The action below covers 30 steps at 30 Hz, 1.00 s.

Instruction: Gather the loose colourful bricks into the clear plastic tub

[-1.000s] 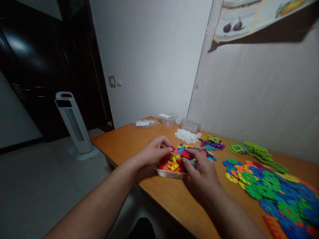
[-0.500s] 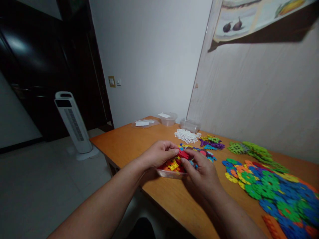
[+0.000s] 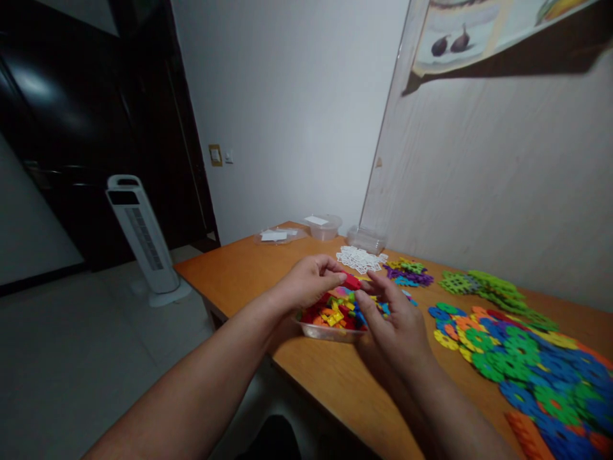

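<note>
My left hand [image 3: 313, 281] pinches a red toy building block [image 3: 352, 280] between thumb and fingers, just above a clear plastic tub [image 3: 328, 332]. Beside the block's right end is my right hand [image 3: 390, 313], thumb and fingers apart; a fingertip is close to the block, and I cannot tell whether it touches. Small plastic building pieces [image 3: 334, 315] in red, orange, yellow, blue and green fill the tub. Part of the tub's right side is hidden behind my right hand.
On the wooden table [image 3: 239, 275] lie flower-shaped discs [image 3: 522, 348] to the right, green lattice pieces [image 3: 498, 291], purple and yellow pieces [image 3: 407, 273] and white pieces [image 3: 361, 259]. Clear containers [image 3: 325, 228] stand at the back. A white tower fan [image 3: 141, 230] stands left.
Both hands have risen a little with the red block, showing more of the tub's pieces. My right fingers have spread away from the block, while the left still grips it.
</note>
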Available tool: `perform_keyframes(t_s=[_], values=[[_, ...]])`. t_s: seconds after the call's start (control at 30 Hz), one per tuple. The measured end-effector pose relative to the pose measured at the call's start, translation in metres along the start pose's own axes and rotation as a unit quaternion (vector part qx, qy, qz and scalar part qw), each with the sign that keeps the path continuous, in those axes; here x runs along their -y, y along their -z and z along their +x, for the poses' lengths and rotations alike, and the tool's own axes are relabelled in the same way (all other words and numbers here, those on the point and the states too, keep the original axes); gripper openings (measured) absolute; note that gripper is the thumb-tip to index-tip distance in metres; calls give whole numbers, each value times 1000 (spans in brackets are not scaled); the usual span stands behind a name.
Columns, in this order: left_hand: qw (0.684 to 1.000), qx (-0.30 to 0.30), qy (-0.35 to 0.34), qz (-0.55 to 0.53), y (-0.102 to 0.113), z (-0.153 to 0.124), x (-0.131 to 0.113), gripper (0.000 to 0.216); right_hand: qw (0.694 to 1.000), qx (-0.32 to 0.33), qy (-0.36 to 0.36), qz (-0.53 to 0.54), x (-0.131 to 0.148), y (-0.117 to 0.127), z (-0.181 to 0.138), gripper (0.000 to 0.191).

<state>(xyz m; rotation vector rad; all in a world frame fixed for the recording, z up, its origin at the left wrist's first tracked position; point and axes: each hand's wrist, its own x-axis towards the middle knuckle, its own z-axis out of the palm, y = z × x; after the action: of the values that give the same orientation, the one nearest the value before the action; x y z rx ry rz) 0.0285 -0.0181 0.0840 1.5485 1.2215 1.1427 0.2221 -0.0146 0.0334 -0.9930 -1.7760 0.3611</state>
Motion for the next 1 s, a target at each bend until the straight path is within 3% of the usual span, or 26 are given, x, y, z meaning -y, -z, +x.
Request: perform_keyframes(t_s=[0.13,0.37,0.53,0.7,1.0], values=[[993,-35,-5,109,-3,8,15,23,997,-57,-43,-11,-10,5,4,49],[959,-50,-18,279,1,13,30,25,995,-71,-56,-34,-11,8,5,42],[938,-33,-70,337,6,8,28,30,997,-12,-3,-81,-15,5,5,32],[903,-19,-122,411,6,3,28,29,996,11,2,-91,-22,2,5,33],[876,-17,-95,472,7,3,23,20,993,35,39,-105,-31,-3,3,29]])
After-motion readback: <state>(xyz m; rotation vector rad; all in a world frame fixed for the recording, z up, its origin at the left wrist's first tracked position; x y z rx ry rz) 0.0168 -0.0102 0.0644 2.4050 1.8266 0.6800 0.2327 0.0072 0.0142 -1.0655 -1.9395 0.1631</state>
